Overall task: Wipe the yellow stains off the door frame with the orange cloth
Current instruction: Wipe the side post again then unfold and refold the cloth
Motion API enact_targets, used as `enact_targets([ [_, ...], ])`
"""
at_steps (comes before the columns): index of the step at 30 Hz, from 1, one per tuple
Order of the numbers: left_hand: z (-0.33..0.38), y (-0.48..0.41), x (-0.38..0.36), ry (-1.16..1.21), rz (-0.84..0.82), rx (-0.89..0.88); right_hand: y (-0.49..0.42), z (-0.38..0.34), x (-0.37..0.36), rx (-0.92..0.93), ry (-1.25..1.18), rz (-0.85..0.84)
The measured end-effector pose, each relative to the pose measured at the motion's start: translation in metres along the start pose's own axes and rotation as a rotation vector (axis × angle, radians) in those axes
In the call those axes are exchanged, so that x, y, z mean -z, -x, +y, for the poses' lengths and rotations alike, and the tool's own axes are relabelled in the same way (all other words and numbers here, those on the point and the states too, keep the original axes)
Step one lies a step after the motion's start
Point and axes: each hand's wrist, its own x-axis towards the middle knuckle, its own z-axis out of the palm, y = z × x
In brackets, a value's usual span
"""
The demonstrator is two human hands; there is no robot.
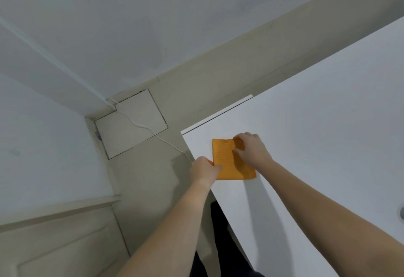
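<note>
While my left hand (204, 170) pinches the ribbed, rectangular orange cloth (225, 158) at the left edge of the white panel (306, 123), my right hand (251, 151) grips its top; smooth panel extends rightward.

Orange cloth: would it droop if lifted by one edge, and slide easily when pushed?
Probably floppy: the orange cloth looks thin and bunches under the right hand. Likely light: the left hand pinches just its edge. Its ribbed weave may drag slightly on the smooth white surface.
</note>
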Motion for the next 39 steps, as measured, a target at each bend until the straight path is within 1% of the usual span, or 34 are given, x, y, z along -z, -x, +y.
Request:
enact_targets([
  [4, -0.008, 0.01, -0.015, -0.032, 0.003, 0.06, -0.013, -0.002, -0.005, 0.013, 0.167, 0.015],
  [7, -0.009, 0.013, -0.013, -0.036, -0.016, 0.059, -0.02, -0.003, -0.001, -0.014, 0.239, -0.088],
  [9, -0.009, 0.011, -0.007, 0.018, -0.014, 0.042, -0.023, -0.002, 0.003, -0.03, 0.237, -0.139],
  [11, -0.005, 0.006, 0.003, 0.118, -0.002, 0.012, -0.024, 0.0, 0.006, -0.066, 0.17, -0.144],
  [13, 0.001, -0.003, 0.015, 0.22, 0.042, -0.032, -0.022, 0.001, 0.008, -0.151, -0.001, -0.118],
  [15, 0.009, -0.014, 0.027, 0.315, 0.128, -0.087, -0.018, 0.001, 0.009, -0.224, -0.14, -0.058],
  [17, 0.016, -0.023, 0.038, 0.349, 0.21, -0.156, -0.01, 0.0, 0.008, -0.268, -0.194, 0.055],
  [19, 0.016, -0.032, 0.044, 0.226, 0.255, -0.255, -0.003, 0.0, 0.001, -0.212, -0.127, 0.211],
  [21, 0.01, -0.036, 0.043, -0.005, 0.232, -0.367, 0.003, -0.004, -0.01, -0.093, -0.055, 0.289],
  [23, 0.001, -0.036, 0.035, -0.268, 0.156, -0.43, 0.005, -0.011, -0.022, 0.038, -0.008, 0.268],
  [25, -0.009, -0.033, 0.023, -0.438, 0.08, -0.431, 0.004, -0.013, -0.037, 0.139, 0.045, 0.19],
  [27, -0.016, -0.031, 0.017, -0.483, 0.056, -0.417, 0.004, -0.008, -0.053, 0.2, 0.131, 0.124],
  [30, -0.02, -0.031, 0.015, -0.5, 0.086, -0.414, 0.007, 0.003, -0.069, 0.248, 0.25, 0.077],
  [32, -0.02, -0.033, 0.017, -0.517, 0.094, -0.407, 0.008, 0.005, -0.071, 0.247, 0.25, 0.079],
  [35, -0.022, -0.034, 0.02, -0.481, 0.071, -0.392, 0.008, 0.002, -0.067, 0.242, 0.259, 0.074],
  [39, -0.019, -0.028, 0.028, -0.44, 0.043, -0.371, 0.007, -0.004, -0.059, 0.183, 0.221, 0.004],
])
